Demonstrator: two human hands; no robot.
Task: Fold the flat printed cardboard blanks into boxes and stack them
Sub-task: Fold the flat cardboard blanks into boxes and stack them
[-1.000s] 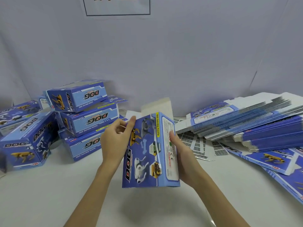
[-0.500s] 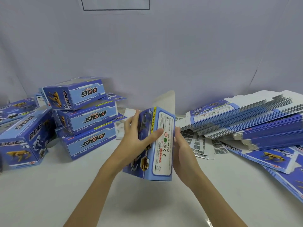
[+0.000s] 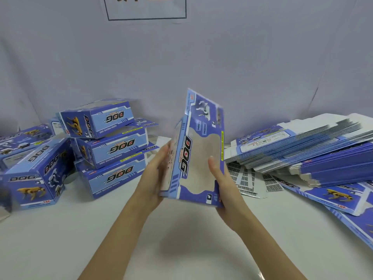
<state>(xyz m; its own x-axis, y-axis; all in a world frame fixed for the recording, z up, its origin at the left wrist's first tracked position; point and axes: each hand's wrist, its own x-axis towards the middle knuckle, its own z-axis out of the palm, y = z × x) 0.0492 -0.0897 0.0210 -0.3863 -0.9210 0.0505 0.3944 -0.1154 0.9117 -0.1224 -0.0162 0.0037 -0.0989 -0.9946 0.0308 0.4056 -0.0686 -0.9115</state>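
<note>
My left hand (image 3: 156, 176) and right hand (image 3: 223, 184) clasp the half-formed blue printed cardboard box (image 3: 198, 156) upright above the white table (image 3: 181, 239), window facing me. Beyond: stacked folded blue boxes (image 3: 105, 146) left, flat blue cardboard blanks (image 3: 314, 150) right.

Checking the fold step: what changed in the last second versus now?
The box was turned in the hands: a second ago its dog-picture face showed, then the narrow warning side, now the window face with an end flap raised. The left hand moved from its top edge to its left side; the right hand keeps the right edge. The stacked boxes and flat blanks lie as before.
</note>
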